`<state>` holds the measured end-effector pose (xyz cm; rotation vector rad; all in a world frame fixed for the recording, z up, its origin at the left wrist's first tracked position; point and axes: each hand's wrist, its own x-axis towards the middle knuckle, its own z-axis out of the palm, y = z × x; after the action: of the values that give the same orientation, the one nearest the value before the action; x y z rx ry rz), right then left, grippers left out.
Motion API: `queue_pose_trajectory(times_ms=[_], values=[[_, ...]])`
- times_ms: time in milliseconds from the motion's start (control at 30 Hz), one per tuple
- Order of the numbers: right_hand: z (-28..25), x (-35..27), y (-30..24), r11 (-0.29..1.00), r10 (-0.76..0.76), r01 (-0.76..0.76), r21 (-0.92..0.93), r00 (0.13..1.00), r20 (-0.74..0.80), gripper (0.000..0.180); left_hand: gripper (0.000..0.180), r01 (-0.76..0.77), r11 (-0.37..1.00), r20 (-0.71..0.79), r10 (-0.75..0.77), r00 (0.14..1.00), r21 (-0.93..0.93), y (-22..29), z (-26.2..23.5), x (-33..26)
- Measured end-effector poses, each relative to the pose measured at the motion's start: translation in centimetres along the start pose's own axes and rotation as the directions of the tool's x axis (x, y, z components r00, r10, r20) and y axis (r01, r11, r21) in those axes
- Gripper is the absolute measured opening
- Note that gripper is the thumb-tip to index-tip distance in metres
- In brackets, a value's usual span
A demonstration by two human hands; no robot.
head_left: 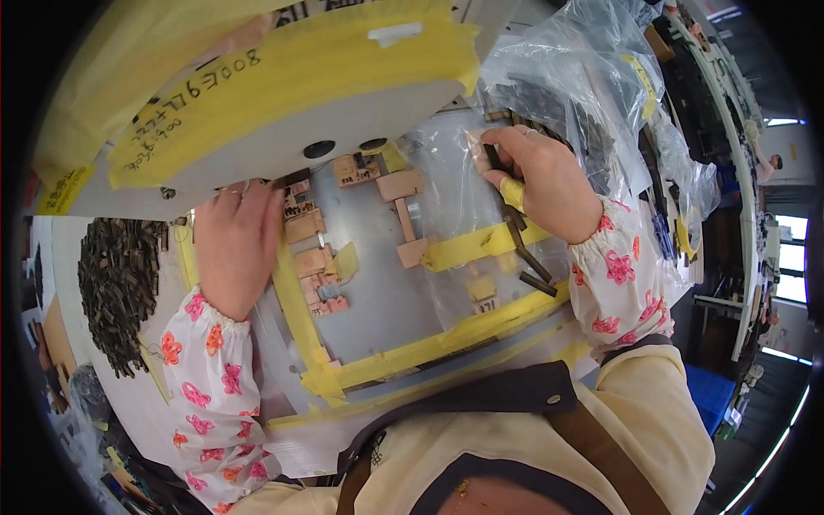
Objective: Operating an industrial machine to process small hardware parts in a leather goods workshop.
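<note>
Flat grey plate (378, 296), landmark: smooth, semi-gloss, metal-looking, with a soft pale sheen. On it: pinkish-tan rectangular blocks (400, 184), matt, dull-faced, material uncertain. Along its near edge: long yellow tape strips (463, 337), papery, matt, creased. Left of it: heaped dark-brown narrow strips (120, 292), hard-looking, dull, rough in mass. Over its far edge: pale-grey curved housing (283, 154), smooth, low sheen. Past its far right corner: clear crumpled sheeting (549, 60), glossy plastic. To its left and right: white flower-printed sleeves (215, 395), thin gathered cloth.
</note>
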<state>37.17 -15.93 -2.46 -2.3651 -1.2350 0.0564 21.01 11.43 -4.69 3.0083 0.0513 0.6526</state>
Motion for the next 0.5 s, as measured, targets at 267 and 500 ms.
queue_pose_trajectory(times_ms=[267,500], values=[[-0.5,1.7,-1.0,0.969,-0.005,0.011,0.245,1.000,-0.024,0.019,0.016,-0.049,0.958,-0.014,0.047,0.999,-0.281,1.3,2.4,1.9],[2.3,4.9,-4.3,0.689,-0.026,0.045,0.723,0.999,-0.038,0.019,0.012,-0.078,0.959,-0.145,0.039,0.989,-0.272,0.6,3.3,2.2]])
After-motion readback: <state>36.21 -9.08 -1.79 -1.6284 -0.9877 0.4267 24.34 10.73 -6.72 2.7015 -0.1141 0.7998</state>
